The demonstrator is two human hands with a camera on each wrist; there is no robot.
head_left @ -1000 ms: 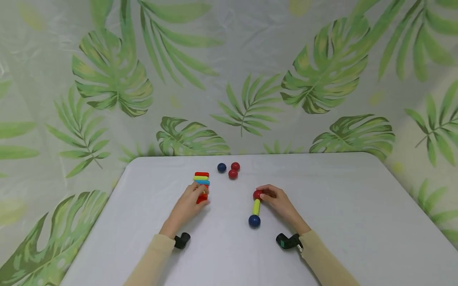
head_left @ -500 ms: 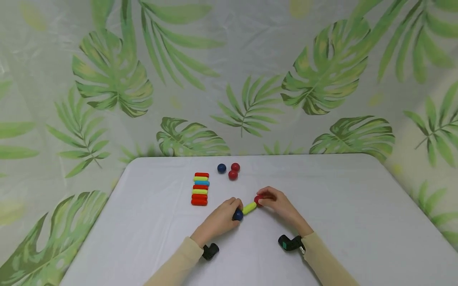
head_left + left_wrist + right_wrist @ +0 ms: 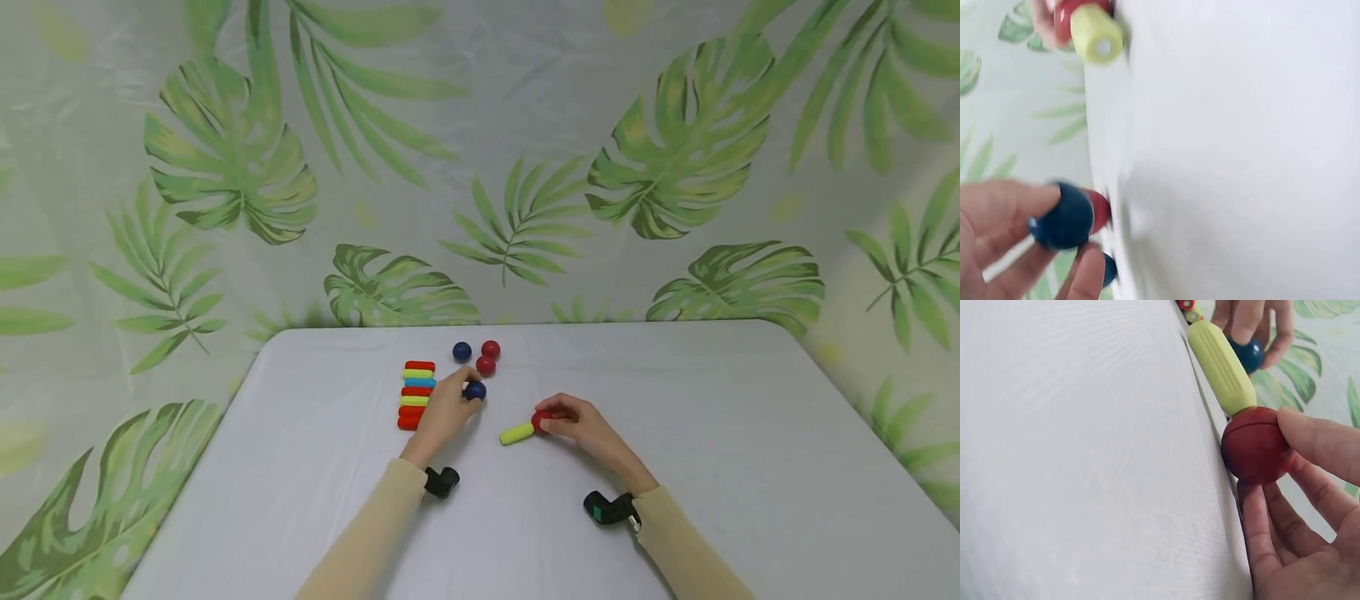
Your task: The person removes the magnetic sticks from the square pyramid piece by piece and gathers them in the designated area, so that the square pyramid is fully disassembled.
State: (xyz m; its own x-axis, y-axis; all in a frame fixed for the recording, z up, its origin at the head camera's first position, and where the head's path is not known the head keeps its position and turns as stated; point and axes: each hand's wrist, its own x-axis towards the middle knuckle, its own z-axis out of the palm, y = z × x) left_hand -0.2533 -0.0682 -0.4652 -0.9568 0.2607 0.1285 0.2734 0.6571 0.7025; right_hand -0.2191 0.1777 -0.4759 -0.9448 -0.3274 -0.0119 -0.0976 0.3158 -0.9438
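Observation:
In the head view my left hand (image 3: 444,414) pinches a dark blue ball (image 3: 476,391) between thumb and fingers, just in front of the loose balls. The left wrist view shows this blue ball (image 3: 1066,217) held away from the white tabletop. My right hand (image 3: 583,425) grips a red ball (image 3: 541,422) by its sides. A yellow-green rod (image 3: 517,433) is joined to that red ball and points left, its other end bare. Up close in the right wrist view, the ridged rod (image 3: 1221,365) meets the red ball (image 3: 1259,447) end-on.
A column of red, yellow-green and blue rods (image 3: 417,392) lies left of centre, partly behind my left hand. Behind it sit another blue ball (image 3: 462,352) and two red balls (image 3: 486,365). A leaf-patterned cloth (image 3: 510,233) hangs past the table's (image 3: 735,433) back edge.
My left hand came from the rods to the blue ball on the rod's end, then took that ball off and carried it back and left. The rod swung to point left.

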